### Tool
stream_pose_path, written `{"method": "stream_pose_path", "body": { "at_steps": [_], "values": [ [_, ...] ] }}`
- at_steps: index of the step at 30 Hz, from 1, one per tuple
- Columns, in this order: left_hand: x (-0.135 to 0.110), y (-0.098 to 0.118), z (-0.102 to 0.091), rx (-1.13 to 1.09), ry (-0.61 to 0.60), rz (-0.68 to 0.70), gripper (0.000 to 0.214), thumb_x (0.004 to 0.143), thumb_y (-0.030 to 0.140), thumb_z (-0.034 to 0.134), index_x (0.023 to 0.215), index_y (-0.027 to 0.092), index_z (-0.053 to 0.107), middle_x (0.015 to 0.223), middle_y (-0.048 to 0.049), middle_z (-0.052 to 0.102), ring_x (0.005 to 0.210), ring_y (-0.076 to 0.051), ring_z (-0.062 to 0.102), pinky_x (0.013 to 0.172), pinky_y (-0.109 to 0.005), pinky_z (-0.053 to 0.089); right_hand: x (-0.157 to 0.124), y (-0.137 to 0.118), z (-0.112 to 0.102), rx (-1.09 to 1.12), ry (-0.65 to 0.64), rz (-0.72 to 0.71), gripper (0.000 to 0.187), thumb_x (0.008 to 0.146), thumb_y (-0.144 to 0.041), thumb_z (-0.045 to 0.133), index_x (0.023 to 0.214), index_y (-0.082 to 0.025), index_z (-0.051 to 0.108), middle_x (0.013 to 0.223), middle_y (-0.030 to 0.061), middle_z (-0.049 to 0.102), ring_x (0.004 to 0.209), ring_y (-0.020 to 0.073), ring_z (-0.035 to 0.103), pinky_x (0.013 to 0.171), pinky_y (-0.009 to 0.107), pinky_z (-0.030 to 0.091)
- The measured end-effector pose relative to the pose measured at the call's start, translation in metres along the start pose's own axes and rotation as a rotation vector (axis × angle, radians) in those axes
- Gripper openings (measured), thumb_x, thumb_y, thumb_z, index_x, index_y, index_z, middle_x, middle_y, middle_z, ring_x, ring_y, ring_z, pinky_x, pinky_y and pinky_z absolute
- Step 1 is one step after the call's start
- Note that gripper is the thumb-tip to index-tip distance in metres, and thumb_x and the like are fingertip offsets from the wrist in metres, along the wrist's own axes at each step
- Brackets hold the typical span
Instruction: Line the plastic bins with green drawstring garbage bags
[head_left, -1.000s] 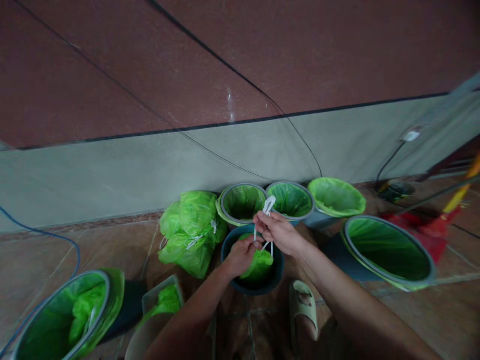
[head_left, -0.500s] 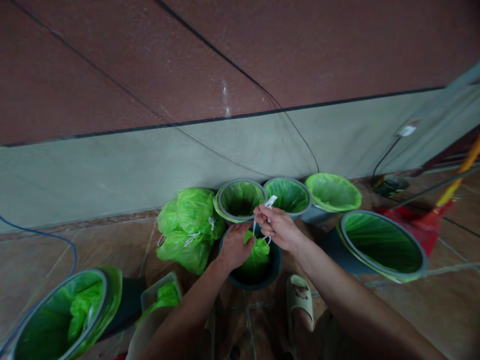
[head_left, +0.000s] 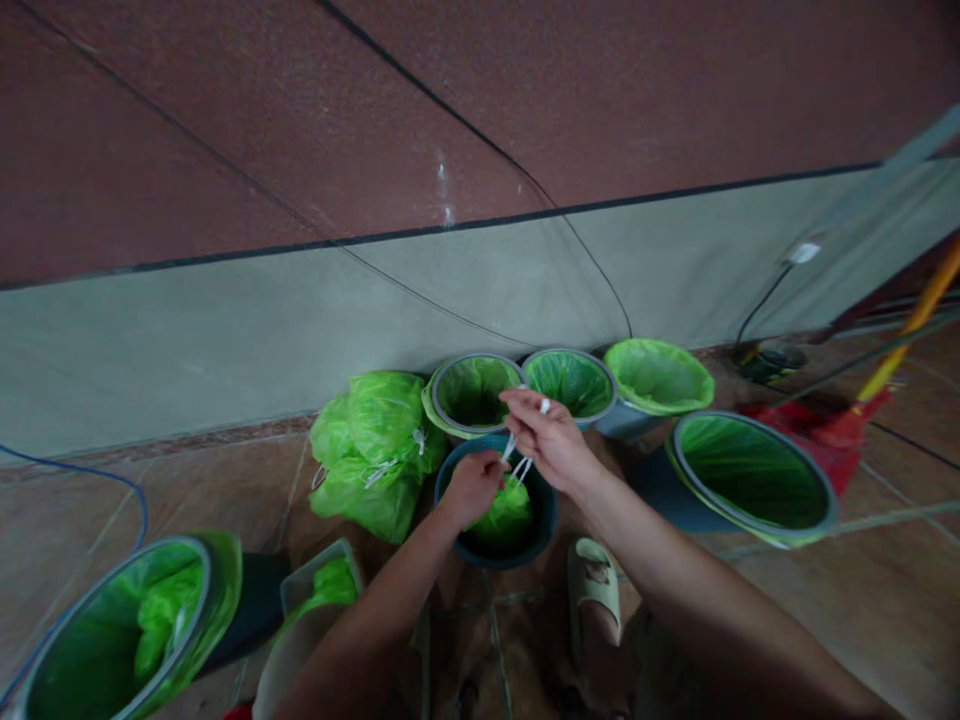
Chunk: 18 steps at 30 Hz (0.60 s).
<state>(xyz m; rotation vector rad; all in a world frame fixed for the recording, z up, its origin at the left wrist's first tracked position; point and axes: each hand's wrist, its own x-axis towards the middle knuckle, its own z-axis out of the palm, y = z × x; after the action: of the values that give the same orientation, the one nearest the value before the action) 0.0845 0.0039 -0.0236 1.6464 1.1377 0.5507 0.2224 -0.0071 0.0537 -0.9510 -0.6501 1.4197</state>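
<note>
Head view: how is the grip?

The left hand point(head_left: 475, 487) and right hand point(head_left: 551, 440) are each clamped on the white string point(head_left: 523, 467), just above the bucket point(head_left: 546, 535).

And the green bag point(head_left: 504, 522)?

Down inside the bucket. More bags point(head_left: 379, 450) sit left of the bucket, lined bins point(head_left: 592, 414) behind it.

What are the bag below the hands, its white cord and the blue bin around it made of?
Bag: probably thin plastic, perhaps faintly glossy; it gathers in soft crinkles.
Cord: perhaps textile or plastic, finish unclear; it bends into thin loops.
Bin: likely plastic, dull; its rim looks smooth and evenly coloured.
</note>
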Motion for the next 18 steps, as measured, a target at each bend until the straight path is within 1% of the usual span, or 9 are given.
{"method": "stream_pose_path", "body": {
  "at_steps": [2,4,6,9,11,12,14,16,18],
  "values": [
    [-0.007,0.005,0.007,0.077,-0.142,0.085,0.023,0.078,0.018,0.048,0.057,0.019,0.056,0.052,0.0022,0.049,0.052,-0.011,0.044,0.053,-0.025,0.033,-0.002,0.003,0.007,-0.016,-0.061,0.025,0.036,0.063,-0.044,0.081,0.081,-0.018,0.064,0.051,-0.0080,0.047,0.039,0.0014,0.023,0.036,0.019,0.008],
    [-0.014,0.010,0.012,0.085,-0.267,0.141,0.018,0.076,0.016,0.049,0.066,0.019,0.064,0.055,0.0024,0.052,0.053,-0.011,0.044,0.054,-0.025,0.033,0.001,0.004,0.010,0.003,-0.065,0.042,0.035,0.064,-0.044,0.081,0.080,-0.018,0.065,0.051,-0.0080,0.047,0.040,0.0016,0.022,0.037,0.019,0.008],
    [-0.017,0.012,0.015,0.063,-0.336,0.155,0.018,0.077,0.020,0.051,0.077,0.019,0.069,0.059,0.0021,0.056,0.054,-0.012,0.045,0.053,-0.025,0.033,0.007,0.005,0.007,0.029,-0.058,0.040,0.034,0.065,-0.044,0.080,0.084,-0.019,0.065,0.054,-0.0075,0.049,0.041,0.0025,0.024,0.036,0.019,0.013],
    [-0.014,0.006,0.013,0.021,-0.232,0.080,0.024,0.082,0.030,0.051,0.077,0.017,0.070,0.059,0.0010,0.057,0.053,-0.012,0.046,0.053,-0.025,0.033,0.015,0.008,-0.007,-0.021,-0.051,0.018,0.040,0.071,-0.050,0.074,0.098,-0.023,0.065,0.073,-0.0021,0.063,0.054,0.0071,0.050,0.048,0.019,0.038],
    [-0.007,-0.002,0.009,-0.020,-0.101,0.007,0.031,0.085,0.034,0.047,0.073,0.015,0.069,0.057,0.0002,0.058,0.052,-0.011,0.045,0.053,-0.025,0.033,0.015,0.014,-0.018,-0.229,-0.045,0.014,0.044,0.073,-0.051,0.072,0.107,-0.024,0.063,0.088,0.0018,0.069,0.075,0.0130,0.062,0.065,0.024,0.048],
    [-0.003,-0.006,0.006,-0.045,-0.043,-0.027,0.032,0.085,0.034,0.047,0.072,0.015,0.069,0.057,-0.0001,0.058,0.051,-0.011,0.044,0.052,-0.025,0.033,0.013,0.019,-0.024,-0.391,-0.065,0.022,0.043,0.075,-0.049,0.071,0.108,-0.024,0.063,0.090,0.0029,0.070,0.081,0.0152,0.064,0.070,0.027,0.049],
    [0.002,-0.013,0.000,-0.094,0.041,-0.086,0.032,0.084,0.034,0.048,0.067,0.015,0.068,0.055,-0.0003,0.057,0.049,-0.010,0.044,0.051,-0.024,0.033,0.008,0.027,-0.033,-0.768,-0.155,0.016,0.034,0.079,-0.043,0.068,0.106,-0.022,0.066,0.084,0.0036,0.071,0.078,0.0174,0.064,0.070,0.028,0.047],
    [0.004,-0.015,-0.007,-0.142,0.097,-0.126,0.030,0.081,0.033,0.051,0.063,0.015,0.066,0.054,-0.0004,0.058,0.050,-0.011,0.046,0.051,-0.024,0.034,0.000,0.033,-0.036,-1.103,-0.233,-0.035,0.021,0.083,-0.034,0.062,0.097,-0.020,0.070,0.078,0.0047,0.071,0.073,0.0180,0.063,0.067,0.029,0.044],
    [0.004,-0.014,-0.012,-0.203,0.115,-0.131,0.024,0.077,0.031,0.056,0.065,0.015,0.068,0.058,-0.0010,0.062,0.054,-0.012,0.052,0.054,-0.024,0.039,-0.007,0.033,-0.034,-1.333,-0.258,-0.099,0.018,0.086,-0.024,0.055,0.084,-0.019,0.072,0.076,0.0058,0.071,0.070,0.0173,0.061,0.065,0.028,0.040]
  ]
}}
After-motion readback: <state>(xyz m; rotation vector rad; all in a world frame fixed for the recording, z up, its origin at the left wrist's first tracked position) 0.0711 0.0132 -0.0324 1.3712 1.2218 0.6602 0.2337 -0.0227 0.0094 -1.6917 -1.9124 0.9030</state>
